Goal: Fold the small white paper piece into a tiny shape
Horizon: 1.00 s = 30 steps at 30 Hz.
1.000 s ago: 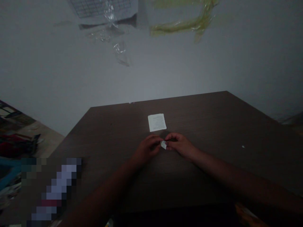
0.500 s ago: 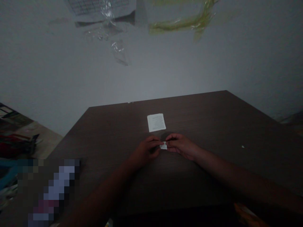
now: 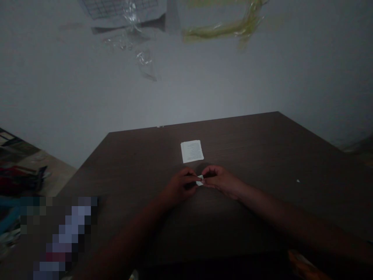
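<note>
Between my two hands, low over the table, is a small folded piece of white paper (image 3: 199,181). My left hand (image 3: 181,184) pinches its left side with thumb and forefinger. From the right, the fingertips of my right hand (image 3: 219,180) press on its other side and hide part of it. Just beyond the hands lies a square stack of white printed paper sheets (image 3: 192,151), flat on the table. The print is too small to read.
The dark brown wooden table (image 3: 247,144) stands against a pale wall (image 3: 186,93) with clear and yellow tape on it. A tiny white scrap (image 3: 297,180) lies at the right. A blurred-out patch (image 3: 70,229) covers something at the lower left.
My right fingers have shifted slightly left, closer to my left fingertips, and cover more of the small paper. The sheets on the table have stayed put.
</note>
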Each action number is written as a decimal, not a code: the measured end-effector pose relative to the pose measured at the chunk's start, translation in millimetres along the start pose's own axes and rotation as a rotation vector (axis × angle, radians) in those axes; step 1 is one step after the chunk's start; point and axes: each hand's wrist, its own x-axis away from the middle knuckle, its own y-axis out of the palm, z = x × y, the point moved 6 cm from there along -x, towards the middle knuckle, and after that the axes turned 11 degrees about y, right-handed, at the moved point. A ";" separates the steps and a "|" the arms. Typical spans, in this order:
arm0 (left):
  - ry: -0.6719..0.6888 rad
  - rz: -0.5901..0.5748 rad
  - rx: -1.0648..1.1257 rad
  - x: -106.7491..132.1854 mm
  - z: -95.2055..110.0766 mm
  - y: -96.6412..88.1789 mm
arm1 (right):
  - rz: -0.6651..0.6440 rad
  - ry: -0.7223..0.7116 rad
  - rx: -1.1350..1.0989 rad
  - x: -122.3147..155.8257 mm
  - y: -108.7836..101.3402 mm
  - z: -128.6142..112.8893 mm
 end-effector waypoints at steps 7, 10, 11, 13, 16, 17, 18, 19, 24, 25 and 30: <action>-0.014 -0.003 0.003 0.3 -4.8 3.9 | 0.045 -0.104 0.163 3.7 3.1 -7.3; -0.035 0.012 0.042 -0.2 -2.4 3.9 | 0.039 -0.121 0.221 1.2 1.4 -7.2; -0.064 0.019 0.061 -0.3 -2.8 3.8 | 0.039 -0.127 0.239 0.0 0.4 -7.1; -0.132 0.036 0.089 -0.5 -4.8 3.9 | 0.040 -0.143 0.274 -2.2 -1.6 -7.1; -0.202 0.067 0.091 -1.1 -8.4 4.3 | 0.033 -0.173 0.317 -4.1 -2.5 -7.2; -0.217 0.072 0.088 -1.2 -9.5 5.0 | 0.029 -0.182 0.328 -4.2 -2.0 -7.2; -0.233 0.075 0.087 -1.2 -10.6 5.7 | 0.028 -0.192 0.339 -4.0 -1.4 -7.3; -0.248 0.077 0.088 -1.1 -11.6 6.6 | 0.027 -0.201 0.352 -3.6 -0.5 -7.5; -0.325 0.094 0.130 -0.8 -15.6 8.8 | 0.069 -0.235 0.456 -1.9 4.7 -9.9; -0.342 0.094 0.150 -0.9 -16.6 9.0 | 0.081 -0.244 0.473 -2.0 5.5 -10.7; -0.410 0.100 0.238 -1.7 -23.1 7.2 | 0.142 -0.323 0.513 -2.1 6.1 -16.6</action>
